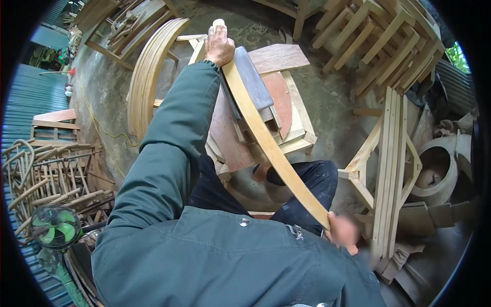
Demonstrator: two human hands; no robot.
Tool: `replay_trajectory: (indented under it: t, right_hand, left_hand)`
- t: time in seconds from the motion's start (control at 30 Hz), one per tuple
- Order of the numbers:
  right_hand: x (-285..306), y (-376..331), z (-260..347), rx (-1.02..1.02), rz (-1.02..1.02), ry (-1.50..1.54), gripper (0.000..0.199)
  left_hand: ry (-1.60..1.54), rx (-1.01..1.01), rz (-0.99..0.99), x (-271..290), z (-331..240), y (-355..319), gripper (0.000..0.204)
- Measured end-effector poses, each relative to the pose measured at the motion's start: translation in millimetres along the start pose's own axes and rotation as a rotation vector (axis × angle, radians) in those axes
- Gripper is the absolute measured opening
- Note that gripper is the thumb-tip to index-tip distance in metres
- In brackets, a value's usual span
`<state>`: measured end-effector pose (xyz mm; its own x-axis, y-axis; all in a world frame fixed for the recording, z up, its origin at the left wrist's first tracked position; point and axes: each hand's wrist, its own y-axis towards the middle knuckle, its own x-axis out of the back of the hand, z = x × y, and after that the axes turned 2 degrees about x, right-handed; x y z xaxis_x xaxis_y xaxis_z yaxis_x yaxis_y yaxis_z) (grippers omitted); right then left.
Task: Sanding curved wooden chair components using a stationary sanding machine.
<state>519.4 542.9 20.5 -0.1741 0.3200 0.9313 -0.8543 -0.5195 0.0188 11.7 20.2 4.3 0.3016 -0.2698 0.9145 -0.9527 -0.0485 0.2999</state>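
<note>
Concrete floor (330, 120) lies beneath us; our left fingers (220, 34) hold 1 curved slat (274, 155) by its far end, our right fingers (338, 228), blurred, by its near end.

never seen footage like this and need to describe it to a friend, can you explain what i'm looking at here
There is no machine arm here, just a person's two bare hands. The single picture comes from a fisheye camera worn on the head, looking down, so straight edges bend near the rim. The left hand reaches far forward; the right hand, blurred, is close to the body. Between them they hold a curved wooden strip, one at each end. Beneath and beside it, a grey-topped block and reddish boards sit on a low wooden stand. More curved strips are stacked to the left.
</note>
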Motion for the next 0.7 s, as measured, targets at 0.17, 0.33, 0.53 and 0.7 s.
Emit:
replay_trajectory:
  t: [0.17,0.33,0.53,0.7]
  right_hand:
    - [-19,33,30,-0.036,-0.013,-0.015,0.1]
    - [-15,75,53,-0.075,-0.047,-0.059,0.098]
    - [0,146,75,-0.169,-0.087,-0.068,0.087]
    - [-4,200,90,-0.208,-0.118,-0.041,0.082]
  left_hand:
    - [0.042,0.011,0.006,7,6,31,0.068]
    - [-0.054,0.057,0.004,5,-2,30,0.073]
    - [-0.057,0.071,0.016,5,-28,7,0.072]
    - [-0.108,0.069,0.038,17,-44,-18,0.072]
